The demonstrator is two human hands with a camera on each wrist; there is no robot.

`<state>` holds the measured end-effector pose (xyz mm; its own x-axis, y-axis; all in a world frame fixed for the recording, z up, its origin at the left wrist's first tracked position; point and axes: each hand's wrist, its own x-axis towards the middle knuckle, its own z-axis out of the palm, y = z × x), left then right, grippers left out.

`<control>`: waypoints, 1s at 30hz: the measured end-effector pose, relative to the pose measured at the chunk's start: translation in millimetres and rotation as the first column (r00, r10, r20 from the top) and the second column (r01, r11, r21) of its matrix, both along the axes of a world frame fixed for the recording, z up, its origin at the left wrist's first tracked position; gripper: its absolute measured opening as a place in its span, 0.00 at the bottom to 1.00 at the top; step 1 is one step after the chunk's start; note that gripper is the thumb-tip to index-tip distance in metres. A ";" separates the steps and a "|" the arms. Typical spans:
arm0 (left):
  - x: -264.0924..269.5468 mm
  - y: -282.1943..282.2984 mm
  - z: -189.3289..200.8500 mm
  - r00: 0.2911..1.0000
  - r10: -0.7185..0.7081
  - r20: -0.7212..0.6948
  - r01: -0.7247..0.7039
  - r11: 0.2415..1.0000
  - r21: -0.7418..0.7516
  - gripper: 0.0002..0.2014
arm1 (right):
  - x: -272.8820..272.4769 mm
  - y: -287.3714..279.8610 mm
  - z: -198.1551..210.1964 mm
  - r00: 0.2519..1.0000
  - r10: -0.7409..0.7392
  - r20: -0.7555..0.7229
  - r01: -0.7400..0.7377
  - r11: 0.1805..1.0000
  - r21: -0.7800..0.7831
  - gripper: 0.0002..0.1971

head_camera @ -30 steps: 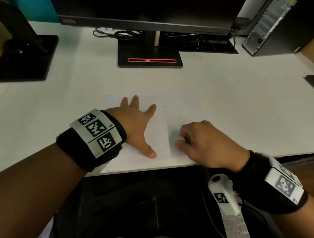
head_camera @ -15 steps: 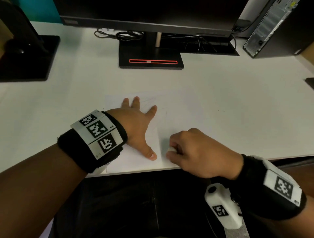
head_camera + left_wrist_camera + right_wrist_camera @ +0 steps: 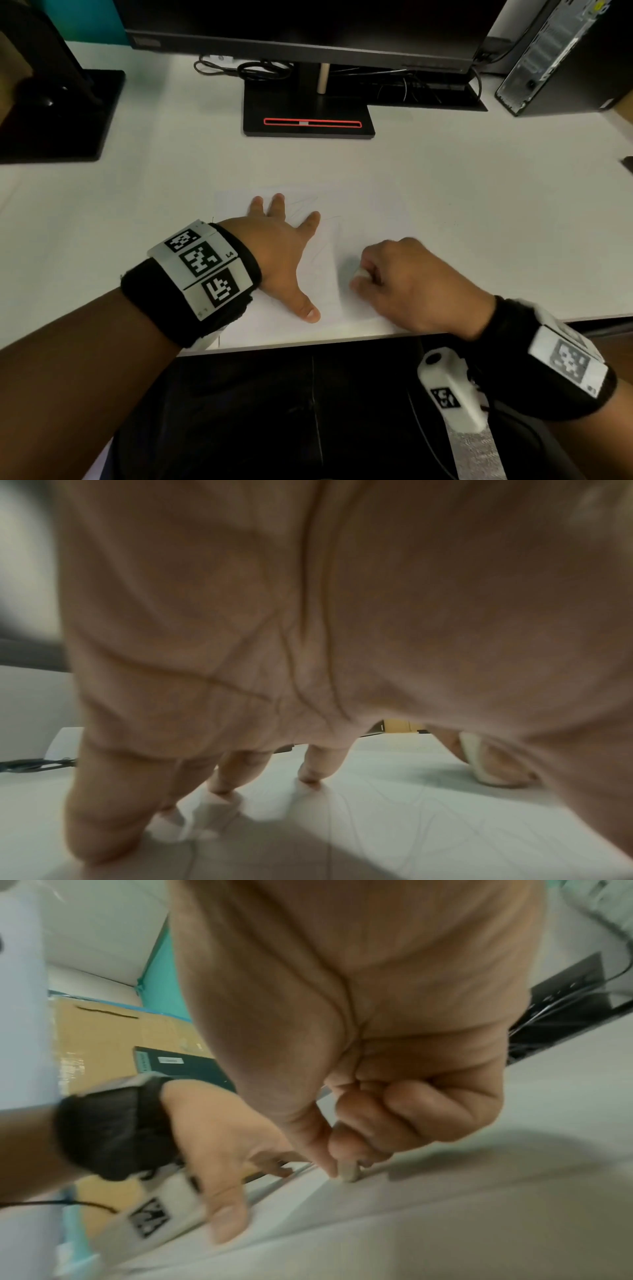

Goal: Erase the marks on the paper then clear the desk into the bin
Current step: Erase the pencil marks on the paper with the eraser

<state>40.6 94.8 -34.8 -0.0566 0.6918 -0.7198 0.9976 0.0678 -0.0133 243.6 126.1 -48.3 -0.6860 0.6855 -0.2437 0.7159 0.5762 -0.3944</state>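
Paper (image 3: 363, 219), thin with faint pencil marks, lies at the near edge of the white surface (image 3: 479, 192); my left hand (image 3: 284, 260) is spread flat on it, right hand (image 3: 407, 284) pinching a small white eraser (image 3: 360, 273). Left wrist view: fingertips (image 3: 310, 776) pin the sheet, so I'd press firmly against creasing. Right wrist view: eraser tip on paper; short light strokes.

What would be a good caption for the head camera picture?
Left hand presses flat on the paper while the right hand pinches a white eraser against it.
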 end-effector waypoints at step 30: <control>0.1 -0.2 0.9 1.000 0.001 0.012 -0.001 1.000 -0.003 0.74 | -14.1 25.4 4.5 0.995 0.048 0.087 -0.045 0.998 -0.034 0.20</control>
